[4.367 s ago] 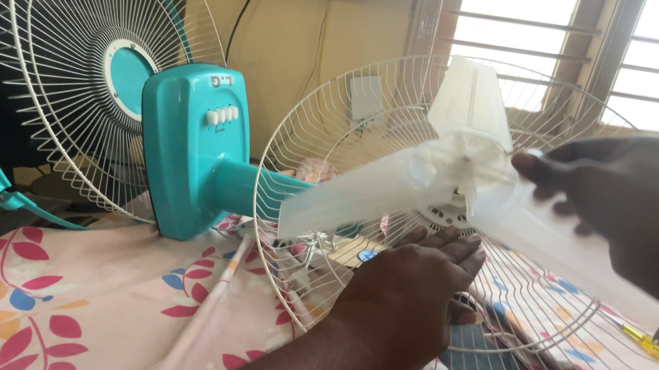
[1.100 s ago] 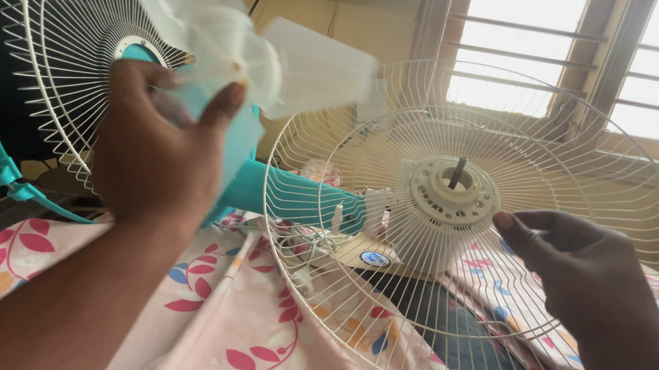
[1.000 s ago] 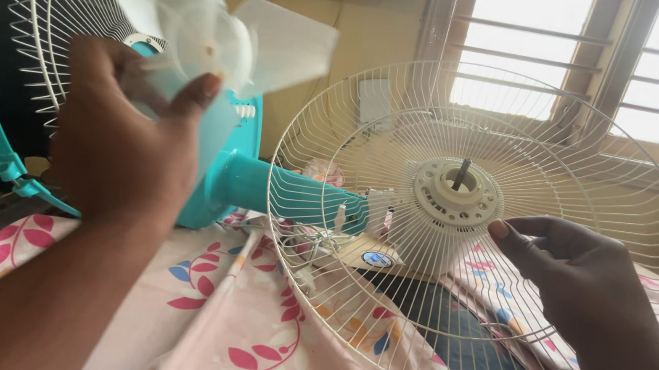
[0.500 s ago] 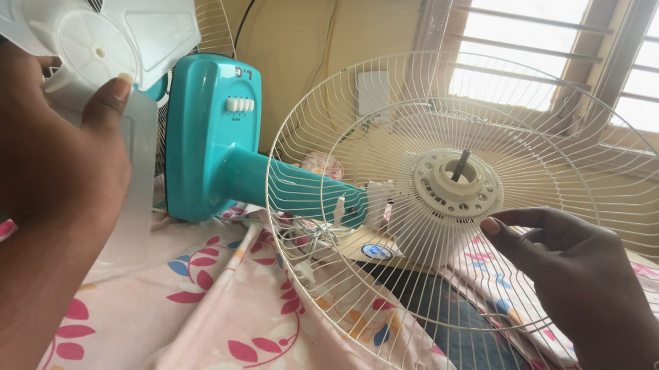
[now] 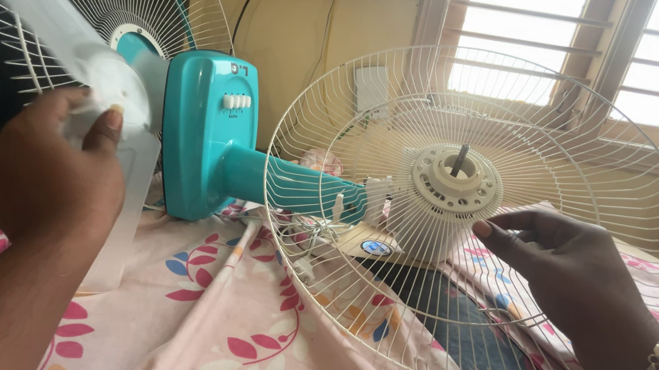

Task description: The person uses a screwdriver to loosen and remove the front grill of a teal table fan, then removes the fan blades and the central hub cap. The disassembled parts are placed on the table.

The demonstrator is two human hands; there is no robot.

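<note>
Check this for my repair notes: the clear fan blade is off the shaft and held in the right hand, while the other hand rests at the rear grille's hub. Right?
Not quite. In the head view the clear fan blade is held in the left hand; the right hand rests at the rear grille hub. The bare shaft is visible.

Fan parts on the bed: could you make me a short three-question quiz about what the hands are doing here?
1. True or false: the clear fan blade sits on the motor shaft.
2. Which hand holds the blade? A) left hand B) right hand
3. What does the right hand reach into?

Key
1. False: the shaft is bare and the blade is held off to the side, by the teal fan base.
2. A
3. The white rear wire guard, its fingertips close to the motor hub.
</note>
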